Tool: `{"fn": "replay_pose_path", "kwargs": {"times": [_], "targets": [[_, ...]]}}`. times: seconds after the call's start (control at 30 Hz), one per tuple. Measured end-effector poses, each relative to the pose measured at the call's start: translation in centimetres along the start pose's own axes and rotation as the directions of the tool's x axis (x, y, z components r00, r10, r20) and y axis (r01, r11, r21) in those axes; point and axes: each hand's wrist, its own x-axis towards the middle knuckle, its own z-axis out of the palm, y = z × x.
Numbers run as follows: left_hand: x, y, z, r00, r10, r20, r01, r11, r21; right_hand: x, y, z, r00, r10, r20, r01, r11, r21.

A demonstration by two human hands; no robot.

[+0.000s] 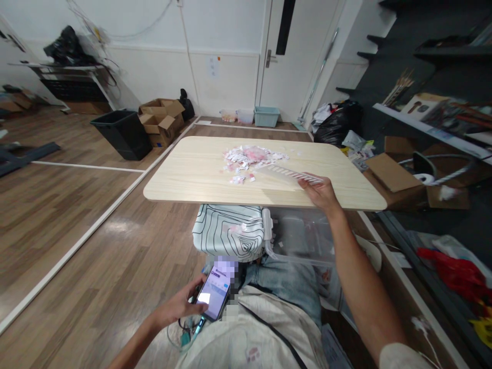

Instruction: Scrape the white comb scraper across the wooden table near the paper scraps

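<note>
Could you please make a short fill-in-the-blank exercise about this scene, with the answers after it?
1. The left hand holds a ____ with a lit screen.
2. The right hand holds one end of a long strip over the wooden ____.
3. The paper scraps in the pile are pink and ____.
Missing words: phone, table, white.

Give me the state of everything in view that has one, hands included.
left hand, closed around the phone
phone, screen lit, held over the lap
right hand, closed on the near end of the paper strip
paper strip, stretched toward the paper scraps, low over the table
paper scraps, heaped loose on the table
door, shut
cardboard boxes, flaps open
black bin, open, no lid
</note>
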Motion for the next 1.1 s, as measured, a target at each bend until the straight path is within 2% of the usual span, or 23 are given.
{"fn": "replay_pose_path", "kwargs": {"times": [0.23, 0.43, 0.57, 0.7, 0.83, 0.93, 1.0, 1.1], "targets": [[0.1, 0.7, 0.3, 1.000, 0.020, 0.020, -0.020, 1.000, 0.000, -0.2, 0.1, -0.1, 0.999, -0.025, 0.041, 0.027, 0.999, -0.043], [0.2, 0.0, 0.1, 1.000, 0.015, 0.023, -0.016, 0.999, 0.048, -0.2, -0.6, 0.9, 0.959, -0.121, 0.255, 0.120, 0.993, 0.021], [0.2, -0.2, -0.1, 1.000, 0.004, 0.007, -0.004, 0.999, 0.050, -0.1, -0.9, 1.4, 0.938, -0.166, 0.303, 0.149, 0.986, 0.081], [-0.1, -0.7, -0.7, 0.999, -0.020, -0.033, 0.019, 0.999, -0.026, -0.1, -0.8, 1.6, 0.954, -0.163, 0.254, 0.149, 0.986, 0.071], [-0.5, -2.6, -1.2, 0.976, -0.019, -0.219, 0.009, 0.999, -0.044, -0.1, -0.4, 2.0, 0.981, -0.148, 0.128, 0.150, 0.989, -0.011], [-0.6, -3.5, -1.0, 0.958, -0.003, -0.287, -0.011, 0.999, -0.046, -0.1, 0.0, 2.1, 0.989, -0.144, 0.013, 0.145, 0.987, -0.071], [-0.6, -3.0, -0.7, 0.956, 0.005, -0.293, -0.018, 0.999, -0.041, -0.1, 0.1, 2.1, 0.990, -0.135, -0.045, 0.130, 0.987, -0.090], [-0.4, -0.9, 0.5, 0.953, 0.018, -0.301, -0.028, 0.999, -0.029, -0.1, 0.3, 2.1, 0.991, -0.119, -0.058, 0.114, 0.989, -0.091]]}}
